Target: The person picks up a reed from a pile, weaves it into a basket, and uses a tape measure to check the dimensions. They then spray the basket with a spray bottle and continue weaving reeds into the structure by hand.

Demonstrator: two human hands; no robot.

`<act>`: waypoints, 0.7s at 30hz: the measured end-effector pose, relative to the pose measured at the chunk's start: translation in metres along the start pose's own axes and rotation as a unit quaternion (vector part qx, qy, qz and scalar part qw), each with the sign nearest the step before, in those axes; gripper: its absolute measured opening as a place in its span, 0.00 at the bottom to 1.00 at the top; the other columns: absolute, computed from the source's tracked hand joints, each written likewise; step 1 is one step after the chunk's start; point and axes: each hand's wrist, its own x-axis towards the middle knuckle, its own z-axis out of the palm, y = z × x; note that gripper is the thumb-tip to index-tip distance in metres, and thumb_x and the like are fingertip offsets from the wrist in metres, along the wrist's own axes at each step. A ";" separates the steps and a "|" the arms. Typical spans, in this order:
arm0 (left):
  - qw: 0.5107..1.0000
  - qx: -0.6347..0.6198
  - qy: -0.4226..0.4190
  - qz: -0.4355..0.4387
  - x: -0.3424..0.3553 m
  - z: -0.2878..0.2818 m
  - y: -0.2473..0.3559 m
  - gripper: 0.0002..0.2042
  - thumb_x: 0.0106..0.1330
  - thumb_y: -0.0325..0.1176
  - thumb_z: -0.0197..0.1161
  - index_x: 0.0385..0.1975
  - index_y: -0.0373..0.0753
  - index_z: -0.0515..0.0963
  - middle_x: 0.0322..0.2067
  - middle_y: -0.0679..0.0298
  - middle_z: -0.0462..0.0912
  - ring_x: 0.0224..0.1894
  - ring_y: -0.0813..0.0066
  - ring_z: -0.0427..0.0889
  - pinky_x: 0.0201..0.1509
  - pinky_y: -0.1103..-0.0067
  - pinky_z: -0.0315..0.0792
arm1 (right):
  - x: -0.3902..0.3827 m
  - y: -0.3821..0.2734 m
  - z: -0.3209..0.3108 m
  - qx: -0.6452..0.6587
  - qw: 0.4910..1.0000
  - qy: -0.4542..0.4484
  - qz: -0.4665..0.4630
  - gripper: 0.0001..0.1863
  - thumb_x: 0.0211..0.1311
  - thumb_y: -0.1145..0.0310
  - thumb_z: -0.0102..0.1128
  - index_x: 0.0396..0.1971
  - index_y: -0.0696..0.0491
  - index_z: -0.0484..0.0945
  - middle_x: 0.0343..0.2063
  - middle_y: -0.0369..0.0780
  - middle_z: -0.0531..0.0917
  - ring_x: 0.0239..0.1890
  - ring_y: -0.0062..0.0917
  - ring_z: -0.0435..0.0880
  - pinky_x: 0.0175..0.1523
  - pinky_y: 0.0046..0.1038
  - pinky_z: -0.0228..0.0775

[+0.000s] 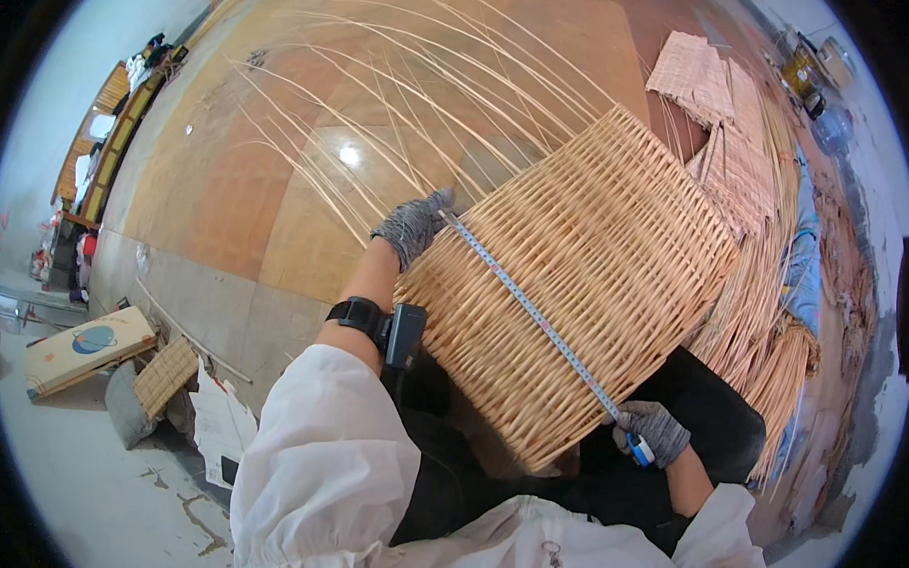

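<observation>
A woven wicker panel lies tilted across my lap, with long unwoven canes fanning out from its far left edge. Stretched over the weave is a tape measure, from the panel's far left edge to its near right edge. My left hand, in a grey glove, pinches the end of the blade at the far left edge. Gloved in grey too, my right hand grips the blue and white tape case by the near edge. A black device is strapped round my left wrist.
Bundles of loose canes and a blue cloth lie on the right. Pinkish woven sheets are at the far right. A cardboard box and a grey cushion sit at the left. A wooden bench stands by the left wall.
</observation>
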 end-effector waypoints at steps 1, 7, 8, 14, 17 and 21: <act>1.000 0.000 -0.026 -0.004 -0.002 0.001 0.000 0.18 0.55 0.40 0.58 0.39 0.31 0.71 0.32 0.58 0.76 0.34 0.70 0.75 0.37 0.79 0.71 | 0.000 0.000 0.000 0.013 0.999 -0.020 -0.024 0.12 0.55 0.67 0.51 0.34 0.61 0.74 0.15 0.40 0.75 0.16 0.22 0.72 0.22 0.21 0.64; 0.976 0.206 -0.037 0.063 -0.002 -0.002 -0.001 0.14 0.54 0.33 0.56 0.40 0.36 0.72 0.33 0.63 0.76 0.35 0.74 0.75 0.40 0.80 0.69 | 0.001 -0.001 -0.002 -0.162 0.986 0.039 -0.016 0.09 0.55 0.67 0.49 0.24 0.57 0.74 0.16 0.38 0.76 0.19 0.20 0.73 0.26 0.22 0.67; 0.982 0.144 -0.119 0.028 0.002 -0.004 -0.001 0.13 0.54 0.33 0.56 0.39 0.37 0.72 0.33 0.63 0.76 0.34 0.74 0.74 0.39 0.79 0.70 | 0.000 -0.001 -0.002 -0.115 0.993 0.007 -0.032 0.09 0.55 0.68 0.48 0.23 0.56 0.74 0.16 0.37 0.76 0.19 0.20 0.73 0.27 0.22 0.67; 0.995 0.066 -0.057 0.045 0.028 -0.017 -0.004 0.20 0.54 0.24 0.55 0.48 0.29 0.61 0.44 0.56 0.72 0.47 0.69 0.71 0.52 0.78 0.64 | 0.000 0.006 -0.007 -0.045 0.999 0.000 -0.027 0.11 0.56 0.65 0.51 0.30 0.58 0.76 0.17 0.39 0.78 0.17 0.19 0.75 0.23 0.19 0.68; 0.996 0.062 -0.055 0.036 0.034 -0.024 -0.005 0.23 0.55 0.24 0.55 0.50 0.27 0.57 0.47 0.53 0.70 0.49 0.66 0.69 0.54 0.77 0.63 | 0.004 0.010 -0.007 -0.031 0.999 -0.014 -0.021 0.10 0.56 0.67 0.51 0.31 0.58 0.75 0.18 0.39 0.78 0.18 0.20 0.76 0.24 0.19 0.68; 0.995 0.072 -0.061 0.040 0.040 -0.031 -0.004 0.24 0.55 0.24 0.54 0.52 0.27 0.56 0.47 0.53 0.70 0.50 0.67 0.68 0.55 0.76 0.61 | 0.008 0.017 -0.007 -0.018 0.998 -0.002 -0.053 0.07 0.54 0.71 0.52 0.31 0.56 0.76 0.19 0.36 0.79 0.20 0.17 0.75 0.26 0.18 0.68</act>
